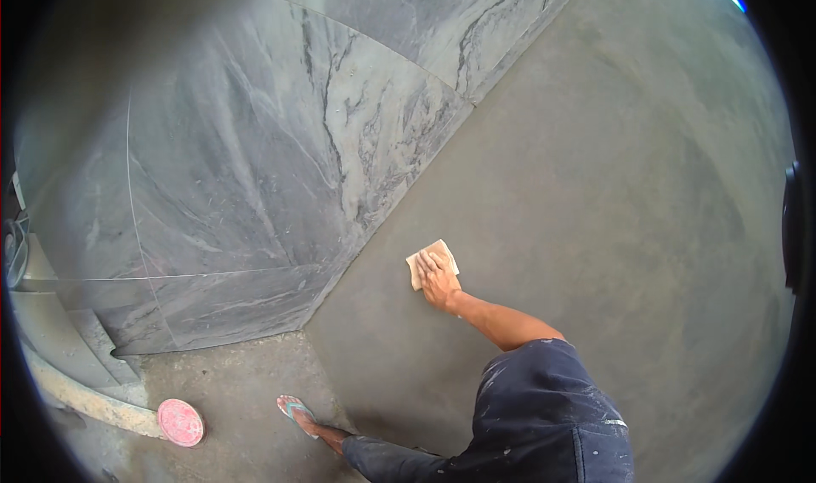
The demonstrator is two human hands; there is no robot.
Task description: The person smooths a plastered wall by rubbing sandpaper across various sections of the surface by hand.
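Head view: the right hand (pixel 439 279) lies flat on a tan pad (pixel 431 260), fingers spread across it and the palm pressing it down. The grip is open and laid over the pad rather than closed round it. The pad's upper and left edges stick out past the fingertips. The left hand is not in view.

The pad rests against a smooth grey cement face (pixel 612 194) that fills the space above, to the right of and below it. Just left of the pad, the cement face ends along a slanting edge where grey veined marble tiles (pixel 255 160) begin. From the pad, the bare forearm runs down and right into a dark sleeve (pixel 544 398) flecked with pale spots.

Below and left of the pad, a foot in a sandal (pixel 295 411) stands on a rough concrete floor (pixel 238 389). Farther left of the pad, well apart from it, a round red lid (pixel 180 422) lies against a pale concrete kerb (pixel 85 398).
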